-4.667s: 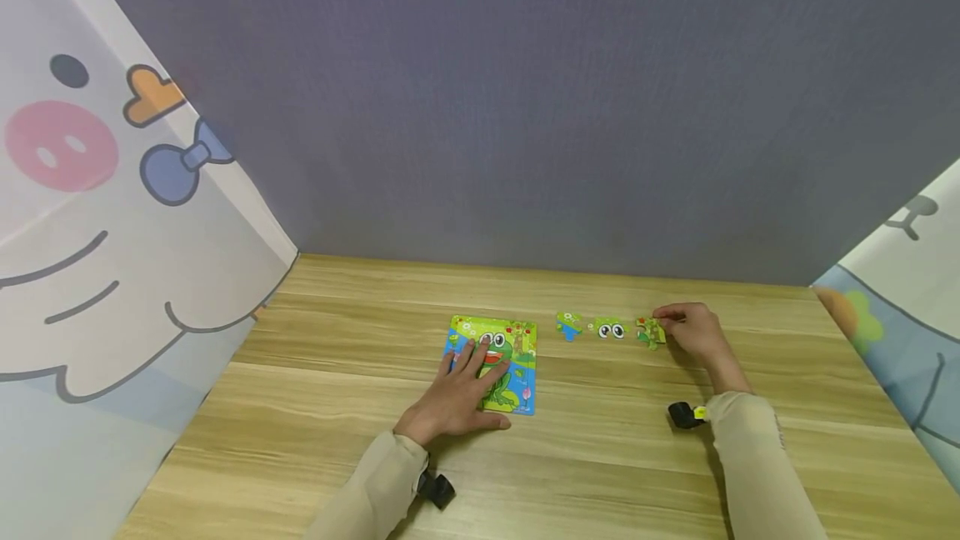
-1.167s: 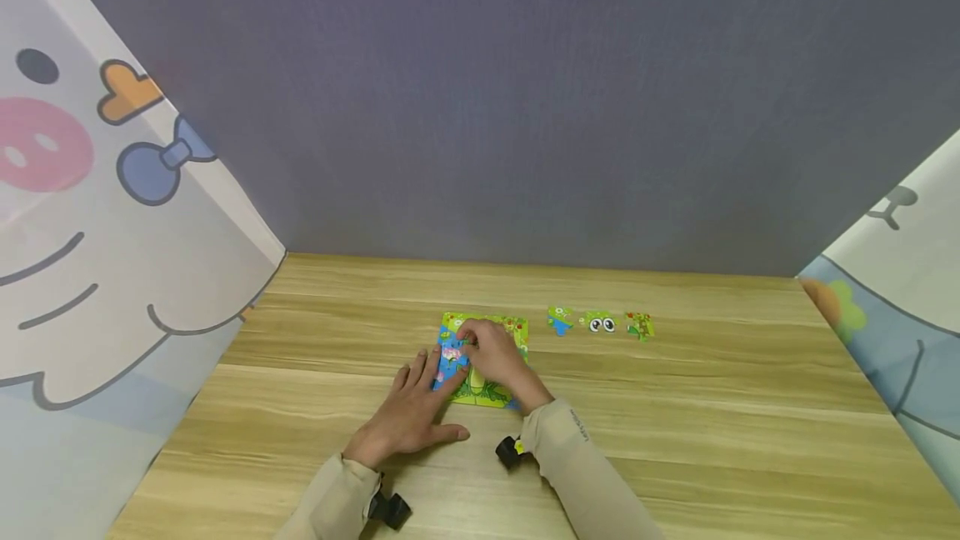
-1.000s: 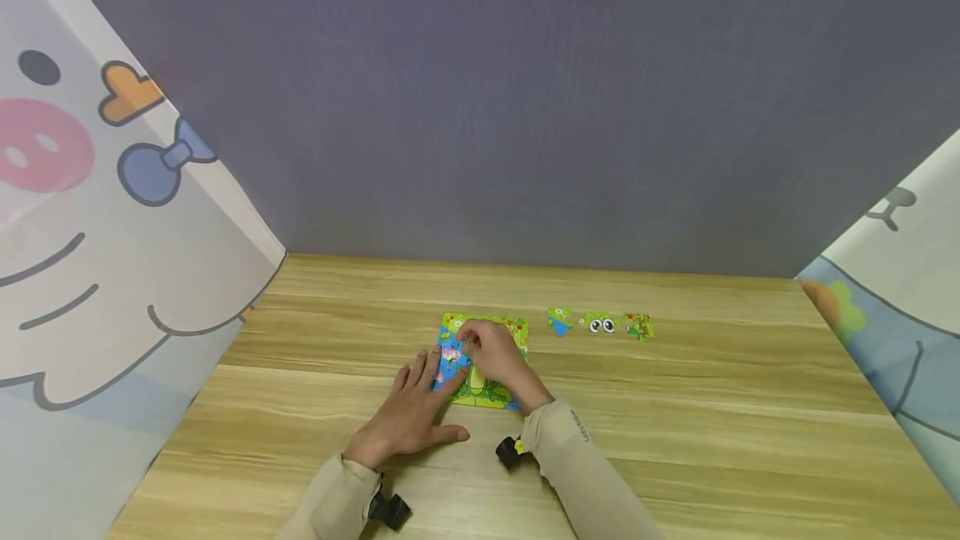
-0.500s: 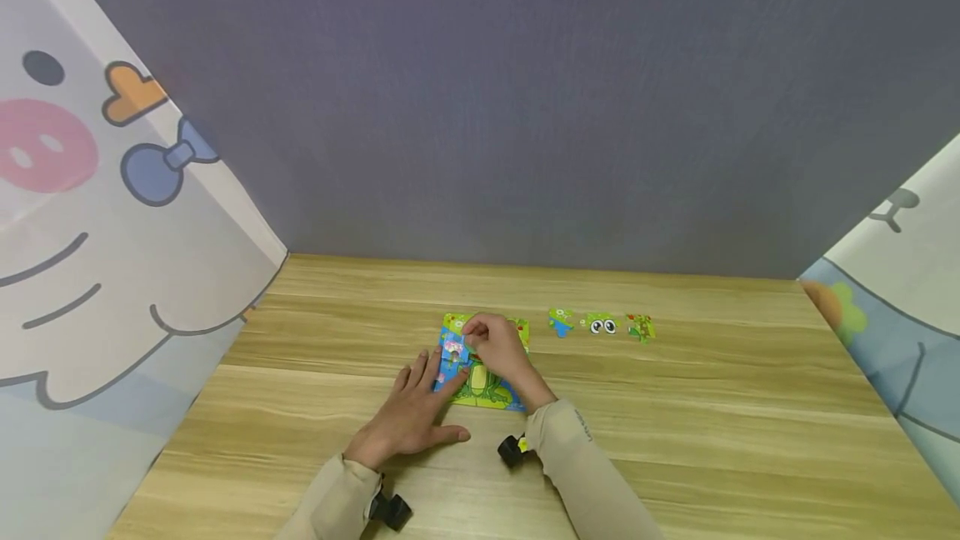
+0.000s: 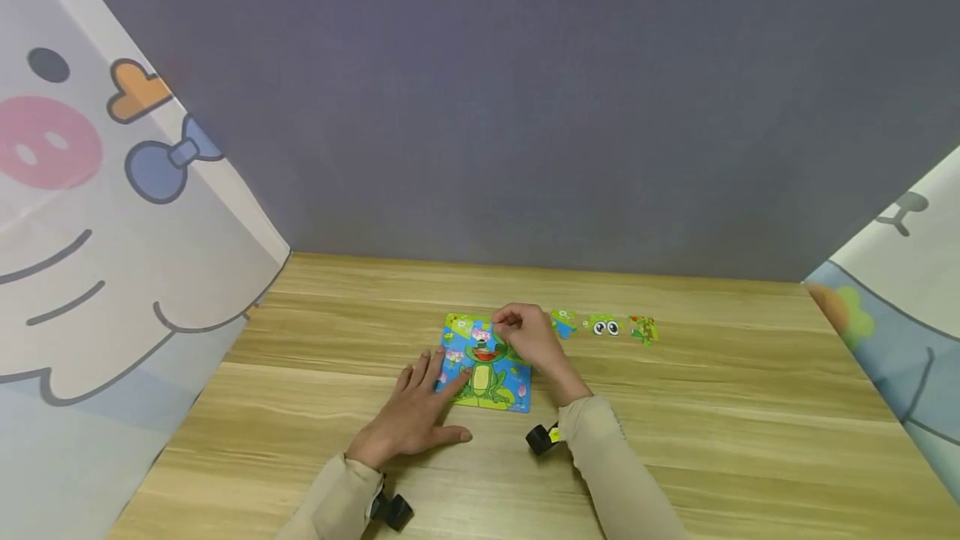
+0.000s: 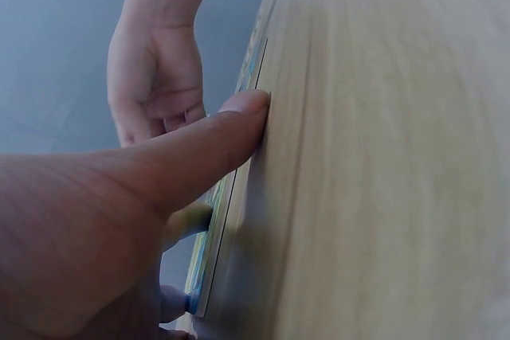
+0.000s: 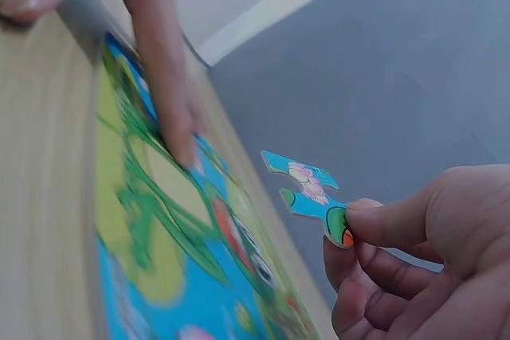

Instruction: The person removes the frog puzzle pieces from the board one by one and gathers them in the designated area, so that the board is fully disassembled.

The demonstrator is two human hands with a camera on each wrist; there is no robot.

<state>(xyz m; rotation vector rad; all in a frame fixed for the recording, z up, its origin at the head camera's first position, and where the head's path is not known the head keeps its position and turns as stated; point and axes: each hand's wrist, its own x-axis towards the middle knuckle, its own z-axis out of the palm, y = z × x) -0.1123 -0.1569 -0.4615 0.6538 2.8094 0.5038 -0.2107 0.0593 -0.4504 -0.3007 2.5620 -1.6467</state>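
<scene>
My right hand (image 5: 531,338) pinches a blue jigsaw piece (image 7: 311,185) with a pink flower and a green-and-orange tab between thumb and fingertips. The right wrist view shows that piece lifted off the frog puzzle (image 5: 517,373). The puzzle lies flat on the table, with a red-mouthed green frog on blue. Spread over its left edge, my left hand (image 5: 411,415) has straight fingers touching it, and the thumb (image 6: 215,141) reaches toward the near side. Three loose pieces lie in a row to the right: a blue-green piece (image 5: 563,325), an eyes piece (image 5: 604,327) and a leafy green piece (image 5: 644,330).
A wooden table (image 5: 712,440) carries everything. Behind it rises a grey wall panel (image 5: 540,123). Cartoon-printed panels (image 5: 97,290) stand at the left and right sides. Each wrist wears a small black camera (image 5: 540,439).
From beside the leafy piece, my right hand moved left over the puzzle. It then lifted the flower piece from the left side and shifted right with it. My left hand stays on the puzzle.
</scene>
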